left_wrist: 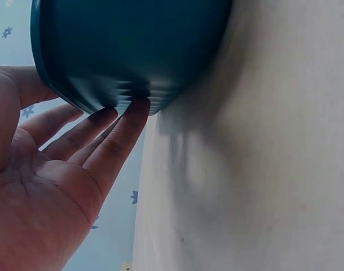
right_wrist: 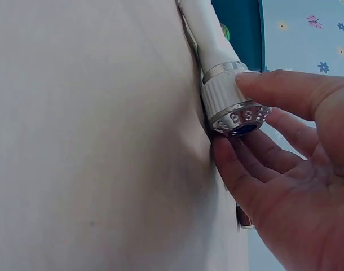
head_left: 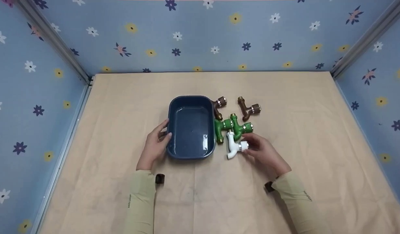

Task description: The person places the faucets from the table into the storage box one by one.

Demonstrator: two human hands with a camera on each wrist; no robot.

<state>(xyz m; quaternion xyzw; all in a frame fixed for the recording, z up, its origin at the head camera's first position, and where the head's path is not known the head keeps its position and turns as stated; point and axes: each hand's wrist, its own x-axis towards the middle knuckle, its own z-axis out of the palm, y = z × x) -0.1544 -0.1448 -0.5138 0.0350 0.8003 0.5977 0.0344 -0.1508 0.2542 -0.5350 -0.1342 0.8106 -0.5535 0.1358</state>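
Note:
A dark blue rectangular plastic basin rests on the table. My left hand is at its left side, its extended fingers touching the ribbed outer wall and its thumb by the rim. To the basin's right lies a white tap. My right hand pinches its ribbed knob, the thumb on top and fingers at the jewelled end. Beyond the white tap lie two green taps, one against the basin and another beside it.
A brown tap lies by the basin's upper right side, partly hidden by it. Another brown tap lies farther right. Beige cloth covers the table; flower-patterned blue panels stand at the back and both sides.

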